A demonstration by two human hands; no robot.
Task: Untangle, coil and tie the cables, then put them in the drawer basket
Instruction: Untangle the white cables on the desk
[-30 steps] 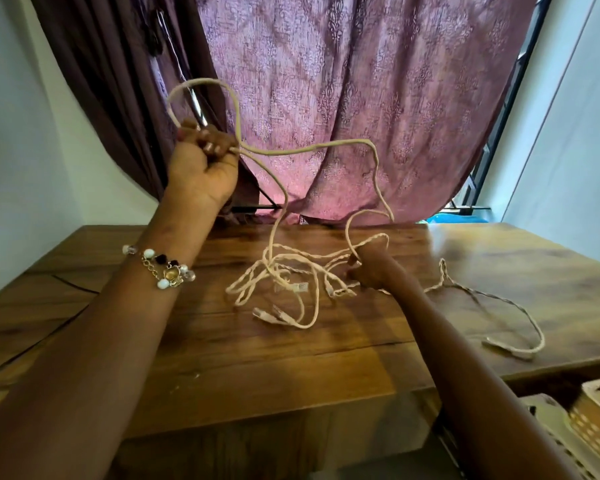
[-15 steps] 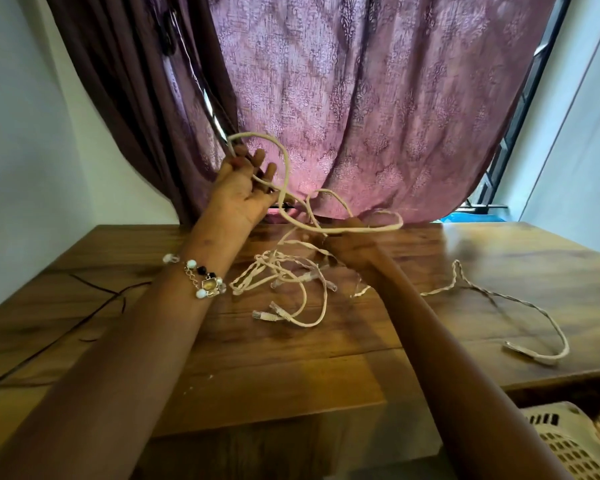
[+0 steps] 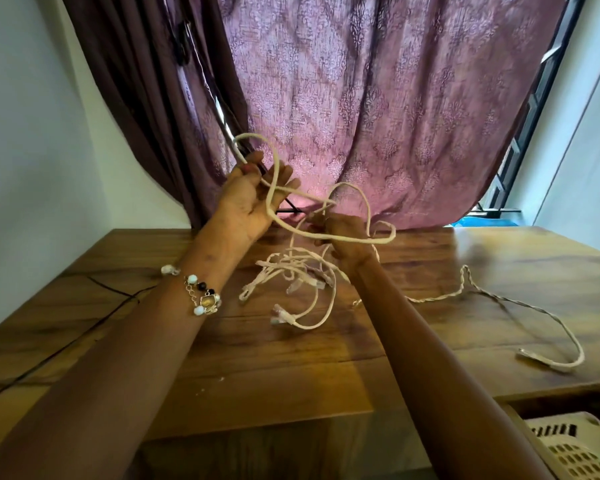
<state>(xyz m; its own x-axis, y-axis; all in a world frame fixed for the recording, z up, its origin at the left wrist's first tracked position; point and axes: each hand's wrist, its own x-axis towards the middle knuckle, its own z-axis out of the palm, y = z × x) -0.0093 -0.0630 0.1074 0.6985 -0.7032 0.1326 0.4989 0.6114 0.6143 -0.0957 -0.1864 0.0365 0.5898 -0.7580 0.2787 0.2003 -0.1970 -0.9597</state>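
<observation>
My left hand is raised above the table's far edge, palm up, fingers loosely curled round a loop of the cream cable. Just to its right my right hand pinches the same cable where it crosses over. Below them the tangled cables lie near the middle of the table. A twisted cable trails to the right edge. The basket sits below the table's near right corner.
</observation>
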